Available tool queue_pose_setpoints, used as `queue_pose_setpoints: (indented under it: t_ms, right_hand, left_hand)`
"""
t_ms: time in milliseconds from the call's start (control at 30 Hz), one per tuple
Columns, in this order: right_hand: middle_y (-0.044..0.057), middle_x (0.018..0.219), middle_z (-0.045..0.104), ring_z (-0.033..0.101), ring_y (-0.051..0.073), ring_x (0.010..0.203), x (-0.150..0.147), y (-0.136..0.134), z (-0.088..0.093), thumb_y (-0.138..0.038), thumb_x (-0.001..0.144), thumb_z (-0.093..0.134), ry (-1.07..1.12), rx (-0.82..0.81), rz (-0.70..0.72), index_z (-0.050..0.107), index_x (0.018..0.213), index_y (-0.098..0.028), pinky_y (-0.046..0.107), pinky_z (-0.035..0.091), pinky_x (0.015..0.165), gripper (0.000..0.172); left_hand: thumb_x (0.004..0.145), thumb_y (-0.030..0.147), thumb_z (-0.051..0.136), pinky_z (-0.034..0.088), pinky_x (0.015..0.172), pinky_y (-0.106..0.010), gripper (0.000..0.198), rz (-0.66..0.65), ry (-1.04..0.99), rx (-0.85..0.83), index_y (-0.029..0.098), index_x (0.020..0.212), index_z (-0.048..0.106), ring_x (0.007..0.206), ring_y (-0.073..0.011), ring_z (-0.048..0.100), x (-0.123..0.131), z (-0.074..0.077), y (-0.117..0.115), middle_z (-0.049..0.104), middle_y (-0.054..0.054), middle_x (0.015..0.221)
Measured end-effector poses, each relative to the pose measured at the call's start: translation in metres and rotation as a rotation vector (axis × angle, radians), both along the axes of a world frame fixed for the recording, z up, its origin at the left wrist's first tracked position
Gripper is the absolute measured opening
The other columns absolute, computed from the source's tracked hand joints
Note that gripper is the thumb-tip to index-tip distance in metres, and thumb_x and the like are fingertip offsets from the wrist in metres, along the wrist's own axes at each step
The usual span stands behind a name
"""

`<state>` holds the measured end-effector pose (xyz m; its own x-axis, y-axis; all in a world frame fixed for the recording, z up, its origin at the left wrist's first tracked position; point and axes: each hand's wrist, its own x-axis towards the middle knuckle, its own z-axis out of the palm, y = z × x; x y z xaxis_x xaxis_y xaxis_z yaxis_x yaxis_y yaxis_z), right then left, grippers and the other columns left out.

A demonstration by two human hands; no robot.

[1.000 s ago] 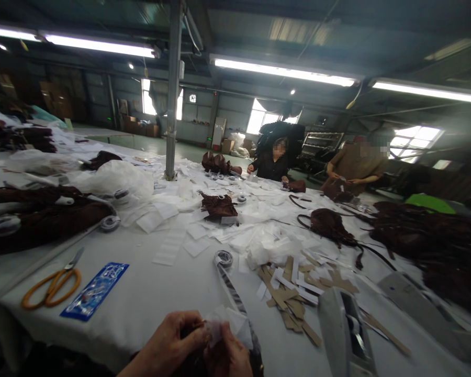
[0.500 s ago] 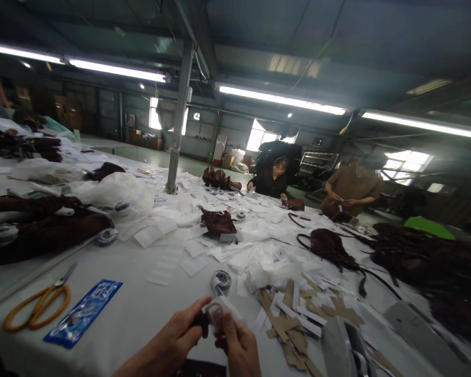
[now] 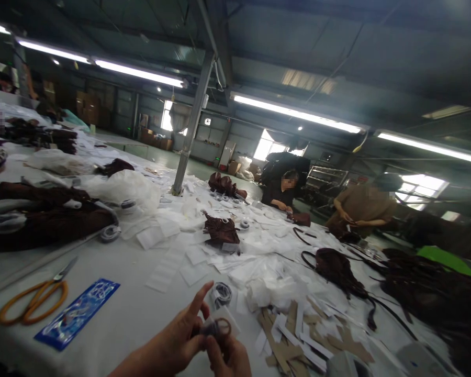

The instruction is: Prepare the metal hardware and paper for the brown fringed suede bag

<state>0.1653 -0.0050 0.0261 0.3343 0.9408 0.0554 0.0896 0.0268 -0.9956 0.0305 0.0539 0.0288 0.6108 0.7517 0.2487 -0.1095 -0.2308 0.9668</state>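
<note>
Scissors (image 3: 43,294) with orange handles lie on the bench (image 3: 133,298), just left of a blue packet (image 3: 77,314). Beyond stands a metal post (image 3: 192,131). A strip light (image 3: 297,113) hangs overhead.

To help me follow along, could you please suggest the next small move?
Perhaps fold the thin white sheet over the small curved brown piece with the left hand: its index finger is raised, and the sheet's edge spreads beyond the piece.

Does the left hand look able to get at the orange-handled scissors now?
Probably yes: the scissors lie uncovered, with only a flat blue packet between them and the left hand, though that hand would likely have to leave the small piece it seems to touch.
</note>
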Motion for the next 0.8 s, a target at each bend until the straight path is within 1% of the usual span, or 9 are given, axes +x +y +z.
queue_pose_setpoints:
  t_ms: [100,167,233,300,367,433,667,733,800]
  right_hand:
    - [-0.002,0.042,0.051,0.044,0.013,0.046,-0.003,0.007,0.0,-0.06,0.061,0.073,-0.007,-0.006,-0.03,0.069,0.059,-0.019,0.023,0.036,0.045,0.041]
    - [-0.003,0.041,0.048,0.042,0.012,0.043,-0.001,0.012,0.0,-0.061,0.063,0.072,-0.017,-0.015,-0.051,0.068,0.057,-0.019,0.024,0.035,0.044,0.042]
    - [-0.004,0.041,0.047,0.039,0.011,0.042,0.002,0.016,0.0,-0.062,0.063,0.072,-0.022,-0.015,-0.081,0.068,0.058,-0.018,0.024,0.033,0.043,0.044]
    - [-0.004,0.041,0.045,0.038,0.01,0.041,0.005,0.019,-0.002,-0.063,0.062,0.072,-0.028,-0.012,-0.103,0.069,0.06,-0.016,0.024,0.031,0.043,0.047]
    - [-0.005,0.041,0.044,0.037,0.009,0.04,0.006,0.023,-0.003,-0.064,0.06,0.072,-0.025,-0.016,-0.098,0.069,0.063,-0.015,0.023,0.029,0.041,0.049]
    - [-0.005,0.041,0.044,0.037,0.009,0.038,0.002,0.028,-0.006,-0.063,0.06,0.072,-0.018,-0.028,-0.069,0.067,0.061,-0.014,0.023,0.027,0.04,0.049]
    - [-0.003,0.044,0.048,0.038,0.009,0.039,-0.013,0.038,-0.025,-0.066,0.067,0.064,-0.119,-0.003,0.008,0.063,0.056,-0.015,0.023,0.027,0.038,0.052]
    - [-0.003,0.043,0.047,0.037,0.009,0.039,-0.009,0.039,-0.034,-0.069,0.066,0.063,-0.101,-0.014,0.002,0.064,0.058,-0.015,0.023,0.026,0.039,0.054]
    - [-0.004,0.042,0.045,0.035,0.009,0.039,-0.002,0.041,-0.042,-0.071,0.065,0.062,-0.061,-0.045,0.008,0.065,0.061,-0.015,0.023,0.025,0.04,0.056]
  left_hand:
    - [0.076,0.011,0.056,0.04,0.059,-0.022,0.089,0.071,0.037,0.021,0.034,0.147,0.009,0.06,-0.0068,0.051,-0.002,0.002,0.004,0.049,-0.002,0.105]
    - [0.075,0.015,0.061,0.041,0.061,-0.022,0.084,0.085,0.074,-0.003,0.03,0.146,0.018,0.064,-0.0086,0.052,-0.01,0.001,0.007,0.051,-0.003,0.109]
    - [0.079,0.022,0.06,0.039,0.062,-0.022,0.052,0.04,0.165,-0.013,0.023,0.13,0.048,0.066,-0.0112,0.052,-0.024,-0.003,0.007,0.057,-0.002,0.099]
    - [0.086,0.032,0.053,0.035,0.057,-0.022,0.021,0.012,0.265,-0.02,0.017,0.094,0.065,0.061,-0.012,0.047,-0.037,-0.009,0.005,0.056,0.001,0.072]
    - [0.088,0.038,0.048,0.029,0.053,-0.022,0.03,0.058,0.301,-0.025,0.016,0.073,0.06,0.055,-0.0114,0.039,-0.045,-0.016,0.001,0.044,0.005,0.056]
    - [0.088,0.041,0.048,0.026,0.051,-0.022,0.031,0.132,0.271,-0.028,0.016,0.071,0.055,0.054,-0.011,0.034,-0.043,-0.021,-0.002,0.039,0.006,0.056]
    - [0.09,0.04,0.042,0.031,0.057,-0.023,0.033,0.327,0.183,0.02,0.018,0.066,0.048,0.06,-0.0132,0.043,-0.006,-0.022,-0.003,0.05,0.002,0.062]
    - [0.09,0.041,0.04,0.032,0.055,-0.023,0.034,0.295,0.19,-0.007,0.018,0.067,0.049,0.058,-0.0129,0.044,-0.006,-0.021,-0.004,0.05,0.002,0.06]
    - [0.09,0.042,0.04,0.035,0.056,-0.022,0.032,0.184,0.168,-0.034,0.017,0.076,0.055,0.058,-0.0131,0.047,-0.014,-0.024,-0.005,0.052,0.002,0.064]
